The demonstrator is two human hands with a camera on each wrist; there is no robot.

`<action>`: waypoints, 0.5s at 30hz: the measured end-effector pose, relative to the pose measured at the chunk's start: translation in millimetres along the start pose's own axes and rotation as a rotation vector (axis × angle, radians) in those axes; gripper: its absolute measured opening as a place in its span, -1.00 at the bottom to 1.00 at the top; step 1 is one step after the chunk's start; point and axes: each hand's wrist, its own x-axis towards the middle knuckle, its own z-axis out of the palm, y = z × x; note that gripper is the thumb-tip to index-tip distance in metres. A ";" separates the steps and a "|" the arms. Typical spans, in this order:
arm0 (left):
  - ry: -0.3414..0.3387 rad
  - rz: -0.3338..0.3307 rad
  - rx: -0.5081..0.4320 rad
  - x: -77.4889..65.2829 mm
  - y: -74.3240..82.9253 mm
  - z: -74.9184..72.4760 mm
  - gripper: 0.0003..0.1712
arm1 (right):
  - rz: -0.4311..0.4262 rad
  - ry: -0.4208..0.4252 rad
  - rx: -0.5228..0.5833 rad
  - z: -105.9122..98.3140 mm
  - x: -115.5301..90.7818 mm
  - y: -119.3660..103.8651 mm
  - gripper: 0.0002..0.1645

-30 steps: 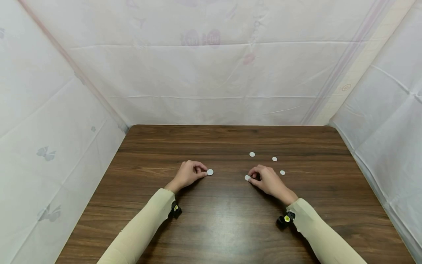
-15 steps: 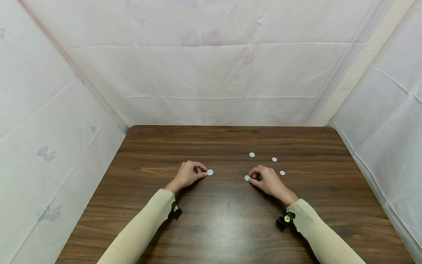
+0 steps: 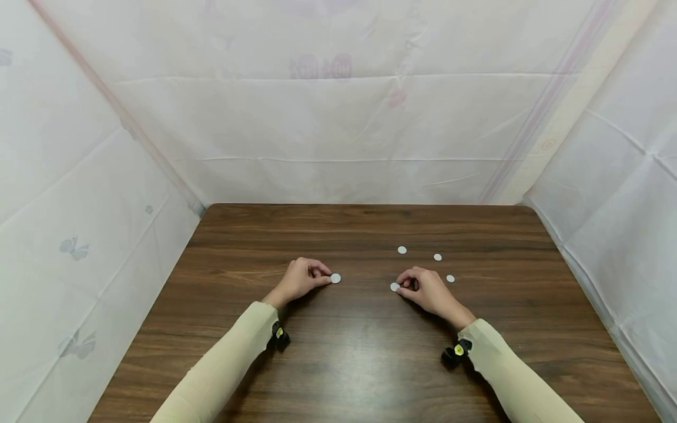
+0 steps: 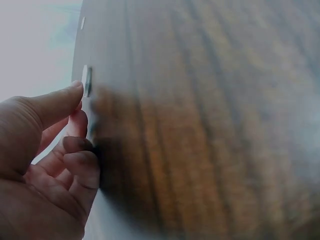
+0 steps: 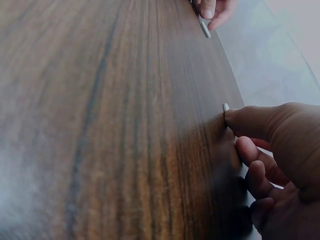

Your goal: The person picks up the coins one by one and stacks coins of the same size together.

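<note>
My left hand [image 3: 301, 279] pinches the edge of a white disc [image 3: 335, 278] between thumb and fingertips, low over the brown table. Seen edge-on in the left wrist view, this disc [image 4: 87, 81] juts past the thumb tip. To the right, my right hand [image 3: 425, 289] grips a second white disc [image 3: 395, 286] the same way, its fingertips covering part of the rim. Only a sliver of that disc [image 5: 226, 107] shows beyond the thumb in the right wrist view. The two held discs face each other across a gap of bare wood.
Three more white discs lie apart on the wooden table [image 3: 359, 364]: one [image 3: 402, 249] beyond the right hand, another [image 3: 437, 257] further right, and one [image 3: 450, 278] beside its knuckles. White patterned cloth [image 3: 338, 129] hangs at the back and both sides.
The head view has tilted slightly, so the scene sits a little lower and further left. Both hands keep their hold on their discs and stay in place on the table.
</note>
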 end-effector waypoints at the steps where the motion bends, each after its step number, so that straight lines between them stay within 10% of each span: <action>1: 0.000 0.005 -0.001 0.8 0.8 -1.2 -0.92 | -0.004 0.004 0.010 0.1 0.1 0.3 -0.88; 15: 0.013 0.096 0.006 26.5 24.4 -4.7 -0.90 | 0.027 0.009 0.026 -1.0 -1.7 0.4 -0.89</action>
